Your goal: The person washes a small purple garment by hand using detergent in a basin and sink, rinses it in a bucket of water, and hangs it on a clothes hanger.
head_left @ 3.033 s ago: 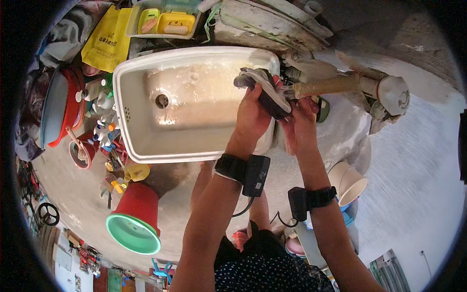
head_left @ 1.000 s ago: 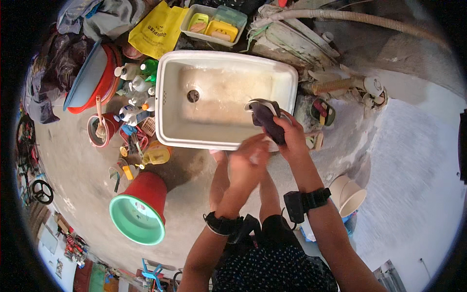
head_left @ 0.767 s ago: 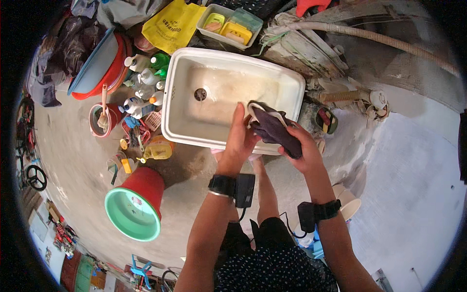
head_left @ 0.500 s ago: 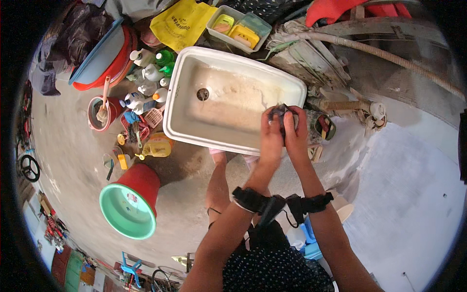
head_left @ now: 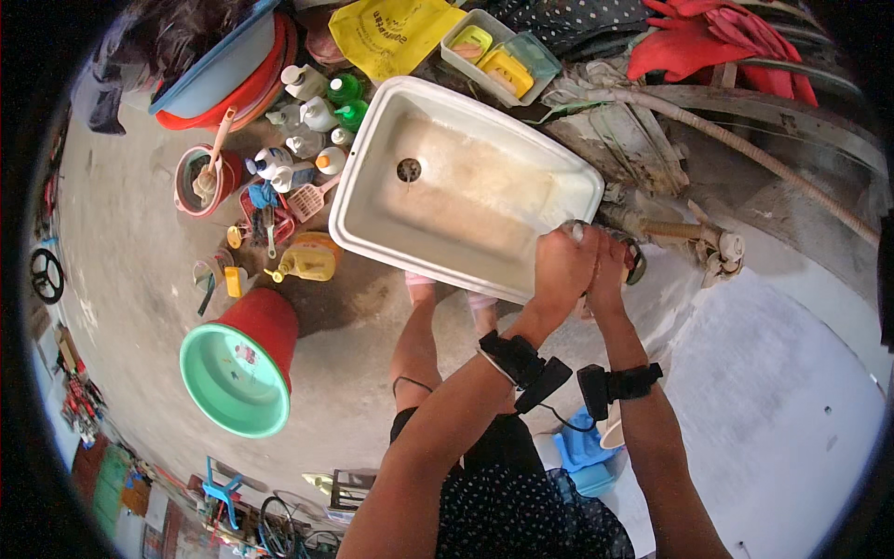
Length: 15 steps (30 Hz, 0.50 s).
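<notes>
My left hand point(head_left: 562, 264) and my right hand point(head_left: 606, 272) are closed together over the right end of a white rectangular tub point(head_left: 358, 158). Between and beneath their fingers is a crumpled greyish cloth item point(head_left: 577, 233), mostly covered by them; its full shape is hidden. The left hand lies partly in front of the right. The tub's wet, stained bottom shows a round drain point(head_left: 408, 170) toward the left, and nothing is lying on it.
Left of the tub stand bottles point(head_left: 317, 114), nested basins point(head_left: 209, 79), a small pink bucket point(head_left: 191, 186) and a yellow jug point(head_left: 307, 261). A red bucket with green inside point(head_left: 233, 382) is lower left. A ribbed hose point(head_left: 764, 158) and red cloth point(head_left: 689, 47) lie upper right.
The dark item with a white edge, visible earlier, is now bunched inside both hands, which moved right. The water stream seen at first is gone. The view has shifted, bringing red cloth into sight.
</notes>
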Available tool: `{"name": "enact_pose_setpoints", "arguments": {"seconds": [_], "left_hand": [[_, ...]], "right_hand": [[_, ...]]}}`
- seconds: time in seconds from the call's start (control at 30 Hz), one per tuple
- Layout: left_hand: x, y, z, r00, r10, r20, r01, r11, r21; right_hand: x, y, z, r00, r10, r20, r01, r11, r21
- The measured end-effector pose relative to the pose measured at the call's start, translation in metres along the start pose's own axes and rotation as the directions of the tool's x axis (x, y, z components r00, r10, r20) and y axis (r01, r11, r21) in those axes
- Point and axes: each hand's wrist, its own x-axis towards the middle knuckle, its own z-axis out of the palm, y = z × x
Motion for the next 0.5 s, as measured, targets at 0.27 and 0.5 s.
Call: {"name": "enact_pose_setpoints", "arguments": {"seconds": [0.27,0.5], "left_hand": [[-0.013,-0.016,-0.001,0.998,-0.050,-0.040,0.050,0.999,-0.016],[-0.032,-0.031,-0.021,0.961,-0.276,0.033,0.262,0.860,-0.439]], "right_hand": [[-0.007,0.001,0.028,0.915,0.346,0.208,-0.399,0.693,0.601],[-0.047,0.008,0.021,0.751,0.341,0.565,-0.562,-0.119,0.818]]}}
